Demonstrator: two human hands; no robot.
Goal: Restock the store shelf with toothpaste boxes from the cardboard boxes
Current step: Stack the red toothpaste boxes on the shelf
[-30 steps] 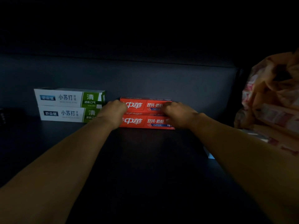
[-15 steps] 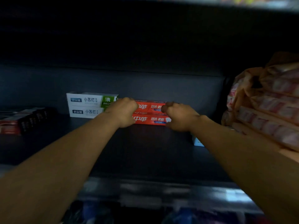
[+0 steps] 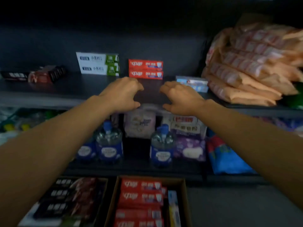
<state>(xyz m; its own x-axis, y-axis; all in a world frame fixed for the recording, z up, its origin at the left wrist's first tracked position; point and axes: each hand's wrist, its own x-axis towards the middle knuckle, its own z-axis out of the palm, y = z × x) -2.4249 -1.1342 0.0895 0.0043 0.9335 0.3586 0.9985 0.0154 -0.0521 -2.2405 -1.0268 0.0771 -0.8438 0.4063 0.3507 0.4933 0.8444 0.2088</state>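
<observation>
A dark shelf runs across the upper part of the view. At its right end lies a big heap of orange plastic packs, piled several high. Below, at the bottom edge, an open cardboard box holds rows of red toothpaste boxes lying flat, and just beside it on the left a second box holds dark packs. On the lower shelf stand two water bottles with blue labels and caps.

Against the back wall of the dark shelf, two white-and-green toothpaste boxes are stacked one on the other. Just to their right, apart from them, two red boxes are stacked the same way. A light blue box lies near the orange heap, and dark boxes lie at the far left.

The left hand and right hand hover in front of the red stack, apart from it and from each other. Both have fingers loosely curled with thumbs spread, holding nothing.
</observation>
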